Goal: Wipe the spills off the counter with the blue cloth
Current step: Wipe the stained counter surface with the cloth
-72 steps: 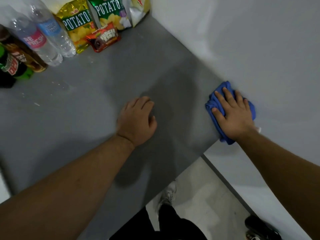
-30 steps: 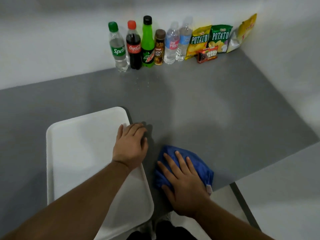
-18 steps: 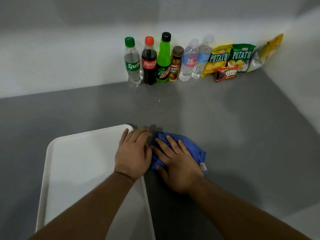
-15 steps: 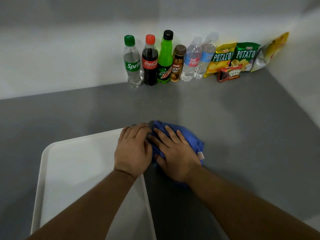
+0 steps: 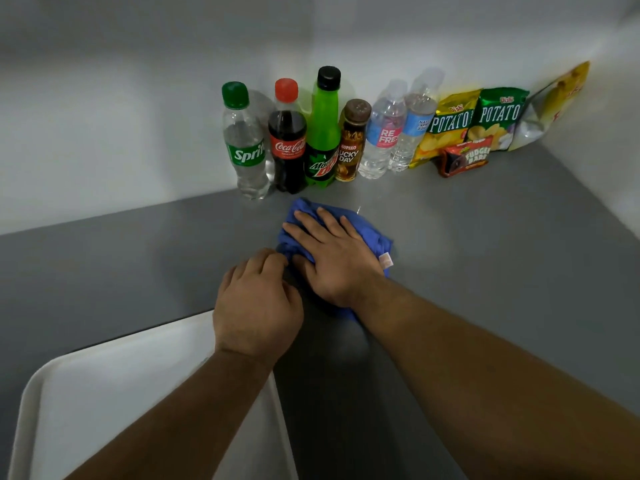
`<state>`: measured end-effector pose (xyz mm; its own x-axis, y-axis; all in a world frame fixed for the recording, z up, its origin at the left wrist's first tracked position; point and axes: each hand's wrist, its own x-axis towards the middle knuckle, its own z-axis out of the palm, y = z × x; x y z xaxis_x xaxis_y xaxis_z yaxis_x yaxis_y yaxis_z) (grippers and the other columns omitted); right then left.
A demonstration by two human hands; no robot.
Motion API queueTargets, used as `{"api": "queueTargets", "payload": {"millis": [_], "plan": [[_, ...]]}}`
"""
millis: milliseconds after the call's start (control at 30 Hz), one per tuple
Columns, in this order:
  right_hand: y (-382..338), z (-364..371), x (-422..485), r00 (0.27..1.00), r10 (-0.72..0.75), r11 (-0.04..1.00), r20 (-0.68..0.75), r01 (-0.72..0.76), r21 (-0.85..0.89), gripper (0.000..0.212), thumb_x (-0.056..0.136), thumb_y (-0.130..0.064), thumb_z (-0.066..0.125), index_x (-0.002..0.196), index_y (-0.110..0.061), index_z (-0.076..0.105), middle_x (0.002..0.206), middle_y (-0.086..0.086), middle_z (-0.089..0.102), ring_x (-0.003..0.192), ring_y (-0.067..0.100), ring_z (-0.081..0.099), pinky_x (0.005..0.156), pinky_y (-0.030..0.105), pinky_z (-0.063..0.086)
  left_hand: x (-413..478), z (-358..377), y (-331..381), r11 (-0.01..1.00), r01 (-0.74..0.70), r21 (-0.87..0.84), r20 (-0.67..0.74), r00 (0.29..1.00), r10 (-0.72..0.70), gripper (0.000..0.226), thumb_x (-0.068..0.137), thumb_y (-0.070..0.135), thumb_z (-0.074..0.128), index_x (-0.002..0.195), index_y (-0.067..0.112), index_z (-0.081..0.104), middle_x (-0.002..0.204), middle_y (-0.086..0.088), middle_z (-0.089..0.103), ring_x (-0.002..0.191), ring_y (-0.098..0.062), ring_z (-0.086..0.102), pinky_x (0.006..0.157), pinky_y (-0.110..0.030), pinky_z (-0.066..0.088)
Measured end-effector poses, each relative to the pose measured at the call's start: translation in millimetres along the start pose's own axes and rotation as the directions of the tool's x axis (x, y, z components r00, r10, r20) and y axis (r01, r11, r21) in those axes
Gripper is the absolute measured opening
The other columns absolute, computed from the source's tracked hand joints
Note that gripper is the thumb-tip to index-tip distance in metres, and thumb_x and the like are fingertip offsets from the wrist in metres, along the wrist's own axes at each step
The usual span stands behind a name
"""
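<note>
**Blue cloth now near the bottle row**

Blue cloth (image 5: pixel 375 239) lies on the grey desk (image 5: pixel 502 258), pushed farther back than 0.5 s ago, now just in front of the Mountain Dew bottle (image 5: pixel 322 133). Right hand (image 5: pixel 334 256) lies flat on the cloth, fingers spread, pressing, not clamped. Left hand (image 5: pixel 258 304) has slid off the white tray (image 5: pixel 114 396); it sits just left of the cloth, fingers curled together, touching the cloth's near edge. Tray shows nothing on it. Bottles capped, upright against the wall behind the cloth.
</note>
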<state>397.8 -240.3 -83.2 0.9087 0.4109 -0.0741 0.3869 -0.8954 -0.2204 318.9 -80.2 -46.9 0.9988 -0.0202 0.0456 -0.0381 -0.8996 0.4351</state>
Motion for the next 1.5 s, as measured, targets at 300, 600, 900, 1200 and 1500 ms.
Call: {"api": "queueTargets", "payload": {"millis": [300,600,900,1200,1500], "plan": [[79.1,-14.5,-4.2,0.982,0.181,0.983,-0.042,-0.181,0.021,0.061,0.106,-0.053,0.029,0.164,-0.036,0.019,0.174,-0.01,0.011,0.16,0.023,0.005,0.127,0.048,0.001,29.6,38.6,57.9,0.994,-0.106,0.028,0.077,0.992,0.104,0.05,0.092,0.019,0.05,0.141,0.009,0.055,0.147,-0.014,0.056,0.136,-0.033,0.05,0.117,-0.05,0.038],[184.6,-37.3,-51.9,0.934,0.349,0.937,-0.081,-0.345,0.052,0.059,0.107,-0.052,0.03,0.163,-0.035,0.021,0.173,-0.009,0.015,0.159,0.024,0.008,0.129,0.048,0.005,30.2,83.0,117.5,0.982,-0.187,0.001,0.02,0.982,0.187,0.043,0.087,0.014,0.055,0.128,0.006,0.065,0.139,-0.015,0.062,0.134,-0.036,0.054,0.116,-0.056,0.04],[288.7,-60.3,-91.9,0.911,0.409,0.912,-0.052,-0.409,0.001,0.06,0.108,-0.051,0.028,0.164,-0.036,0.017,0.173,-0.009,0.013,0.16,0.023,0.007,0.127,0.047,0.004,39.7,99.1,129.5,0.981,-0.196,-0.005,-0.039,0.98,0.196,0.045,0.087,0.02,0.044,0.126,0.009,0.064,0.14,-0.009,0.06,0.132,-0.033,0.052,0.112,-0.055,0.043],[376.4,-81.9,-111.5,0.778,0.623,0.781,-0.081,-0.624,0.014,0.078,0.095,-0.071,0.014,0.164,-0.035,0.018,0.174,-0.002,0.014,0.158,0.033,0.013,0.126,0.057,0.01,42.0,95.0,133.6,0.986,-0.161,-0.032,0.019,0.987,0.162,0.046,0.087,0.023,0.046,0.129,0.012,0.062,0.145,-0.005,0.056,0.135,-0.029,0.046,0.118,-0.049,0.038],[328.9,-66.0,-106.5,0.715,0.698,0.716,-0.049,-0.698,0.002,0.077,0.098,-0.07,0.015,0.165,-0.033,0.012,0.175,0.003,0.007,0.158,0.04,0.006,0.126,0.059,0.006,42.8,91.0,125.6,0.953,-0.123,-0.278,-0.01,0.992,0.125,0.046,0.084,0.019,0.048,0.128,0.013,0.062,0.136,-0.005,0.063,0.129,-0.027,0.051,0.115,-0.047,0.039]]}}
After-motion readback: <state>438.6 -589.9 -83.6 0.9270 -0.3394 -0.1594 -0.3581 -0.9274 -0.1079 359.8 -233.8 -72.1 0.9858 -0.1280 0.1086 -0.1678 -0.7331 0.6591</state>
